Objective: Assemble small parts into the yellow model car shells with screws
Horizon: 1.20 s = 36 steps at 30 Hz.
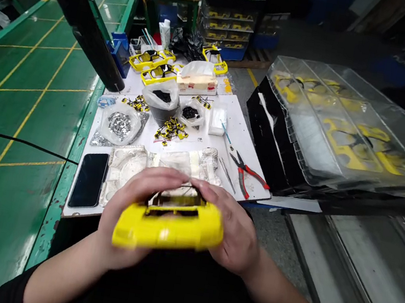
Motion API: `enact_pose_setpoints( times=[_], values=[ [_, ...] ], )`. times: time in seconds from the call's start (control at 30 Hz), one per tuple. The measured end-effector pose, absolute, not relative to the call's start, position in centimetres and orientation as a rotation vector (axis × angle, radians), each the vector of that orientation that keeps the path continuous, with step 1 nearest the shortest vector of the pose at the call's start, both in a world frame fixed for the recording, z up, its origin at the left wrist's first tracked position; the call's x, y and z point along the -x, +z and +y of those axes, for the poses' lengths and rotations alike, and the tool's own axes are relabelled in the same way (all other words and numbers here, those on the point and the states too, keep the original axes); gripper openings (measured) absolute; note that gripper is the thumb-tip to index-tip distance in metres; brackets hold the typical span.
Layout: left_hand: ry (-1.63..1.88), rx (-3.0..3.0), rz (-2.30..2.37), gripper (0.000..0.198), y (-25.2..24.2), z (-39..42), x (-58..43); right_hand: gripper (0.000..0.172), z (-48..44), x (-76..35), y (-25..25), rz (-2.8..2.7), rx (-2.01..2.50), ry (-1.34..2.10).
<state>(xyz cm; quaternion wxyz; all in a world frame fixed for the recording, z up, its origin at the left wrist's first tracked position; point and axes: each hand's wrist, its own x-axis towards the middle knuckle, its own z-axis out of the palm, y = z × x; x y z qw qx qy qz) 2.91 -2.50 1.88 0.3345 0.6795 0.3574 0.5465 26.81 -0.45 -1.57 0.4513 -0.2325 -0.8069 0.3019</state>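
Observation:
A yellow plastic housing (169,233), slightly blurred, is held up in front of my body, with dark parts and an opening on its far side. My left hand (127,198) wraps round its left end, and my right hand (238,230) grips the right end. The fingertips of both hands nearly meet over the far side. Just beyond them, a white, stained moulded fixture (126,162) lies on the white work board, partly hidden by my hands. Tweezers (227,175) and red-handled pliers (247,172) lie to its right.
A phone (88,180) lies at left. Behind are a bag of silvery pieces (119,126), a lined black cup (162,101), small yellow-black parts (172,130) and a tissue pack (198,78). A green conveyor (26,112) runs left; clear-lidded trays (346,129) stand right.

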Motion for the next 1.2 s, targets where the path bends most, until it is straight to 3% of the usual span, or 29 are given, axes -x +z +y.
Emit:
enact_pose_setpoints(
  times=[0.1, 0.2, 0.27, 0.33, 0.4, 0.43, 0.47, 0.57, 0.77, 1.0, 1.2],
  values=[
    [1.181, -1.248, 0.929, 0.069, 2.9, -3.5, -3.3, 0.051, -1.8, -27.5, 0.9, -1.829, 0.762, 1.329],
    [0.996, -0.773, 0.682, 0.080, 1.4, -3.9, -3.9, 0.046, -2.7, -28.2, 1.2, -1.674, 0.843, 1.728],
    [0.923, -0.597, 0.585, 0.080, -0.4, -3.8, -4.4, 0.049, -2.3, -29.2, -0.1, -1.756, 0.996, 1.578],
    [0.915, -0.525, 0.526, 0.079, -1.9, -3.8, -4.9, 0.057, -0.7, -30.7, -2.0, -1.869, 1.331, 1.126],
    [0.910, -0.508, 0.464, 0.079, -2.7, -3.7, -5.2, 0.052, 1.6, -32.5, -4.2, -1.910, 1.756, 0.522],
    [0.904, -0.506, 0.434, 0.080, -2.9, -3.6, -5.3, 0.048, 2.8, -33.4, -5.2, -1.901, 1.866, 0.403],
    [0.895, -0.500, 0.410, 0.080, -2.8, -3.5, -5.4, 0.055, 3.9, -34.2, -6.1, -1.923, 1.958, 0.339],
    [0.855, -0.446, 0.405, 0.078, -2.4, -3.2, -5.6, 0.069, 5.5, -35.9, -7.6, -2.027, 2.072, 0.341],
    [0.884, -0.458, 0.467, 0.087, -2.9, -3.0, -6.0, 0.046, 3.3, -36.8, -6.6, -2.140, 2.188, 0.342],
    [0.990, -0.498, 0.553, 0.097, -4.1, -3.1, -6.7, 0.048, 0.4, -36.9, -6.4, -2.025, 2.342, 0.280],
    [1.054, -0.561, 0.655, 0.091, -3.7, -3.1, -7.5, 0.034, -4.1, -35.3, -2.7, -1.884, 1.739, 0.710]
  ],
)
